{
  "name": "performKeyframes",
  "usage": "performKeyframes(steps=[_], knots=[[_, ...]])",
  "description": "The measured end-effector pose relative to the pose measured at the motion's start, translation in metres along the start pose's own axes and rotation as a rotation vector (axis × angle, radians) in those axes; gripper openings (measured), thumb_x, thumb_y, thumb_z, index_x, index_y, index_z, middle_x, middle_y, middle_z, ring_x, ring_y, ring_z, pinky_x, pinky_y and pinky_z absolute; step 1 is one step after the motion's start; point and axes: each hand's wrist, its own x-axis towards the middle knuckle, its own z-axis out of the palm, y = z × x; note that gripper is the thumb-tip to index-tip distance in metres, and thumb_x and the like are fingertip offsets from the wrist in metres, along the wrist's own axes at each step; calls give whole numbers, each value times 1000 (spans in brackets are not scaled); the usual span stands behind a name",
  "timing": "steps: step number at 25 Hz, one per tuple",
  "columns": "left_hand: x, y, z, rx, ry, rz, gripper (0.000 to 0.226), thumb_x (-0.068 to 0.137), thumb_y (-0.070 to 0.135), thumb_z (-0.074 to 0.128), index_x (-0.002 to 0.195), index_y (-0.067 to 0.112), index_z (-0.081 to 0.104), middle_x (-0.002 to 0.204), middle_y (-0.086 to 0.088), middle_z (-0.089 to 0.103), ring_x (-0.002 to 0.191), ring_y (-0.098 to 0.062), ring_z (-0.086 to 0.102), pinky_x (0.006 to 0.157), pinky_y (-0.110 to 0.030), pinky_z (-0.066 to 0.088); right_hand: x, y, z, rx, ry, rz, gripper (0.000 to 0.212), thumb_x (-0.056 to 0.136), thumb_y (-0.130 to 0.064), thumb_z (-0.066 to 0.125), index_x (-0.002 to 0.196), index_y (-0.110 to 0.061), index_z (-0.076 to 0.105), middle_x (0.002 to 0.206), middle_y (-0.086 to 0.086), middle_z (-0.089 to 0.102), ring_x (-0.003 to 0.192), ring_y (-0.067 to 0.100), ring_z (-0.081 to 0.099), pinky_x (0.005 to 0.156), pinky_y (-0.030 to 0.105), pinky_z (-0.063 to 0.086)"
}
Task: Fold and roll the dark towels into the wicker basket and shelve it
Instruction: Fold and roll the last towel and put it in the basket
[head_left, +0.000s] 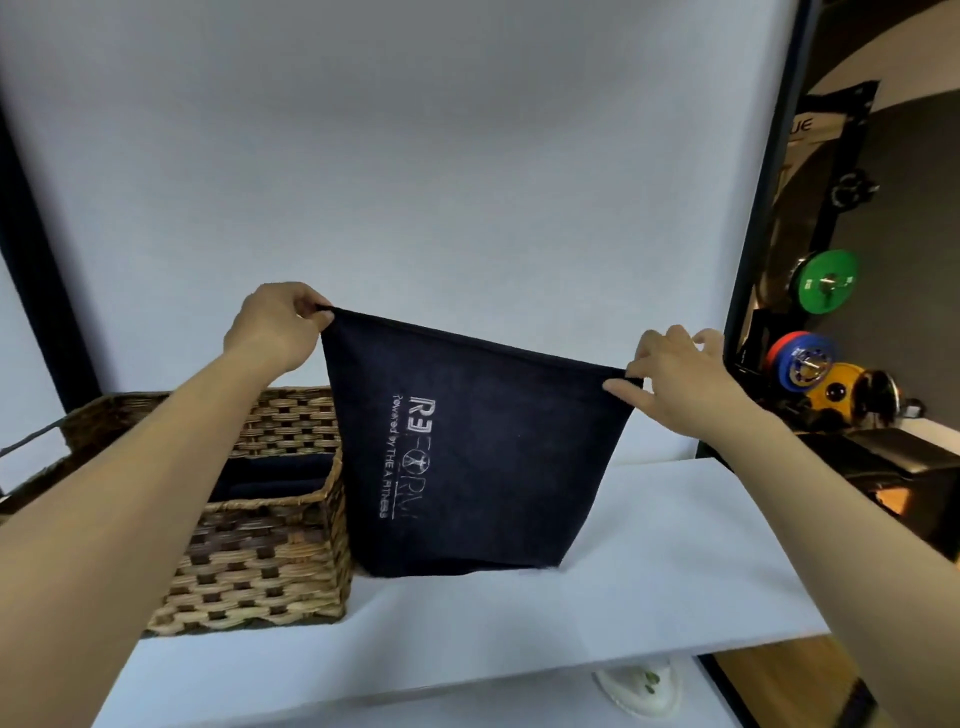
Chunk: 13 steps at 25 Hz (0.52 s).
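Your left hand and right hand each pinch one top corner of the dark towel, which hangs with its bottom edge touching the white table, while the wicker basket stands at 9 o'clock from it, nearer your left hand.

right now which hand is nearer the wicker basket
Left. The left hand pinches the towel corner just above the wicker basket; the right hand holds the opposite corner, well off to its right.
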Motion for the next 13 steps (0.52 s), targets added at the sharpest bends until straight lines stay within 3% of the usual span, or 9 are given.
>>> performKeyframes(steps=[2,3,6,7,10,13], knots=[[-2,3,-3,2,-6,13,11,96,26,66,87,33,67,93,8,64,90,-30,67,89,-47,55,-1,-3,-10,74,-16,99,57,97,-65,35,85,-25,74,99,-4,62,95,20,49,86,38,22],[-3,4,-5,-2,-4,11,11,95,26,66,88,33,68,92,8,63,90,-30,67,88,-46,55,-1,-4,-17,203,-2,164,52,97,-62,42,82,-22,73,93,-2,64,88,20,51,82,35,24],[-5,4,-8,-117,19,-21,4,96,22,66,95,25,68,92,4,64,92,-30,68,85,-40,54,0,-7,-40,882,60,359,31,90,-44,72,78,-15,73,75,5,64,69,20,52,66,31,39],[-7,2,-8,-142,16,-32,3,96,20,66,96,23,68,93,1,65,91,-30,67,83,-39,53,0,-9,-47,957,106,366,26,88,-38,76,78,-14,72,74,7,64,66,19,51,63,31,42],[-10,1,-11,-84,-25,-18,8,96,21,66,90,26,67,93,2,65,93,-31,67,86,-42,55,-7,-16,-52,762,116,242,20,90,-25,74,85,-16,57,72,1,55,61,16,46,56,28,41],[-14,3,-15,-140,-22,-20,3,97,20,65,96,22,68,92,3,64,92,-31,68,76,-36,49,-15,-13,-47,560,-3,73,15,100,-25,59,113,-19,56,87,-2,59,74,18,54,66,30,44]])
